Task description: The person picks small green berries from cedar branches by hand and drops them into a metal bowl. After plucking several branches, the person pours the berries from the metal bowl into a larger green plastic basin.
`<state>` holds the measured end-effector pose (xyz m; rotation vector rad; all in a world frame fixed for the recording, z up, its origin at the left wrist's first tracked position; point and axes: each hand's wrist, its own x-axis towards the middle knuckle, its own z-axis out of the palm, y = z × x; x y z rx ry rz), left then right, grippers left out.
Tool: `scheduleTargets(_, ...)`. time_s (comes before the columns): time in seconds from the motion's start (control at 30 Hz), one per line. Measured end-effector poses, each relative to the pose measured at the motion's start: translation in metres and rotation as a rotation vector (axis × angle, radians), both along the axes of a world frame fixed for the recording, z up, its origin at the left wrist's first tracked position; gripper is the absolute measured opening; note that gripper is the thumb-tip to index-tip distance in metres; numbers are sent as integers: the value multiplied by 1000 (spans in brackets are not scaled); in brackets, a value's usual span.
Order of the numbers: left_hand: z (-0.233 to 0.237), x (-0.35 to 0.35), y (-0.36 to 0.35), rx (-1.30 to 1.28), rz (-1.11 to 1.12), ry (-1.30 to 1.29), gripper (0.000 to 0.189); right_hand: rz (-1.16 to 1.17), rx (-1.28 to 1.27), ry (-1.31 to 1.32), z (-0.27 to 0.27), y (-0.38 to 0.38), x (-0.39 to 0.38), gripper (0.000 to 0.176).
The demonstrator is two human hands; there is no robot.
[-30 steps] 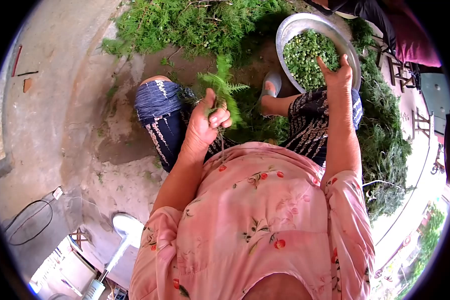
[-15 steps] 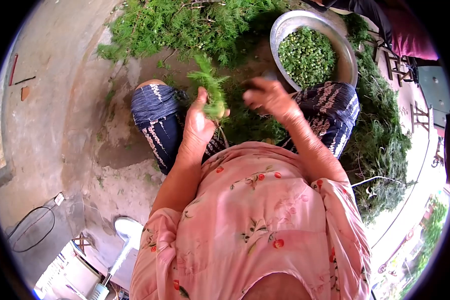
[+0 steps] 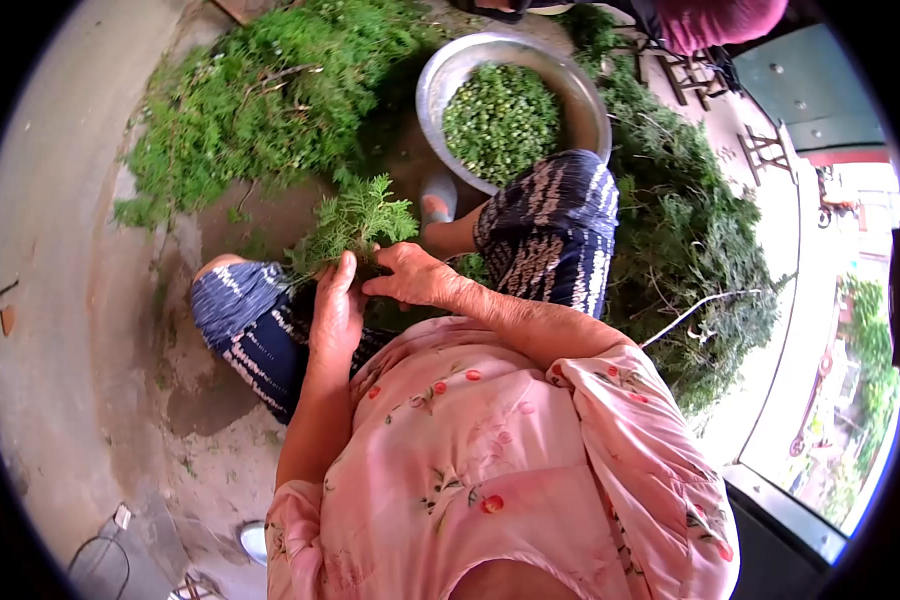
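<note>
A leafy green conifer sprig [image 3: 358, 218], with flat, scale-like foliage, stands up from my left hand [image 3: 336, 312]. The left thumb and fingers are closed around its lower part, between my knees. My right hand [image 3: 415, 274] meets it from the right, fingers bent together at the sprig's base close to the left thumb. Whatever lies between the right fingertips is hidden. Up and to the right, a metal basin [image 3: 592, 112] holds many small green cones [image 3: 500, 122], apart from both hands.
A big heap of cut conifer branches [image 3: 260, 110] lies on the floor ahead to the left. Another darker pile [image 3: 685, 240] spreads along my right side, with a bare pale stick [image 3: 698, 302] poking out. Wooden stools [image 3: 765, 152] and another person's clothing [image 3: 715, 22] are at the upper right.
My right hand has come leftward from above my right knee to the sprig in my left hand. The view has turned, so the basin and heaps appear farther left.
</note>
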<state>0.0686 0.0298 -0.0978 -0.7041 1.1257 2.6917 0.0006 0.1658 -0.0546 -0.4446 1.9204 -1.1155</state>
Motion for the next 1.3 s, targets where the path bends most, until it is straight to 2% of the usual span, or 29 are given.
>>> scheduleTargets(0.03,1,0,0,5,-20,-18,36,-18,11,10,3,8,-6,32)
scheduleTargets(0.1,6,1,1,-102,-37,-77,36,-257,-133,-22,8,29,-23,29)
scheduleTargets(0.17,7,2,-3,-101,-83,-58,34,-616,-240,-145,26,60,-44,24)
scheduleTargets(0.2,5,1,-1,-97,-85,-54,34,-805,-356,-24,27,75,-60,21)
scheduleTargets(0.23,3,2,-1,-116,-114,-52,35,-1024,-380,7,42,99,-75,20)
scheduleTargets(0.27,2,5,-4,-140,-136,-52,36,-1200,-392,161,51,123,-88,19)
scheduleTargets(0.3,4,5,-3,-140,-129,-78,31,-1298,-531,360,40,155,-104,10)
scheduleTargets(0.37,5,5,-3,-140,-116,-103,28,-1564,-549,430,35,207,-122,6)
scheduleTargets(0.4,6,5,-3,-145,-106,-124,27,-1584,-497,428,50,212,-113,8)
scheduleTargets(0.5,3,5,-8,-130,-7,-167,23,-1509,-434,587,24,232,-113,11)
scheduleTargets(0.6,1,7,-17,-124,146,-226,20,-1481,-494,496,11,199,-104,21)
scheduleTargets(0.63,1,9,-20,-135,162,-239,20,-1417,-458,504,4,189,-103,20)
scheduleTargets(0.7,2,13,-25,-96,271,-219,16,-1298,-211,760,-5,174,-101,19)
scheduleTargets(0.77,7,17,-25,-92,285,-224,15,-1230,-142,769,2,158,-94,19)
scheduleTargets(0.83,10,17,-25,-90,273,-195,16,-1163,-77,795,4,151,-92,19)
scheduleTargets(0.93,18,19,-24,-109,264,-207,14,-988,123,1059,6,144,-90,17)
scheduleTargets(1.03,28,23,-19,-124,269,-183,14,-916,146,1117,9,133,-88,16)
scheduleTargets(1.23,43,30,-4,-169,39,-70,18,-823,170,1166,14,120,-86,16)
scheduleTargets(1.3,47,32,1,-257,-48,-82,20,-789,135,1171,17,116,-85,16)
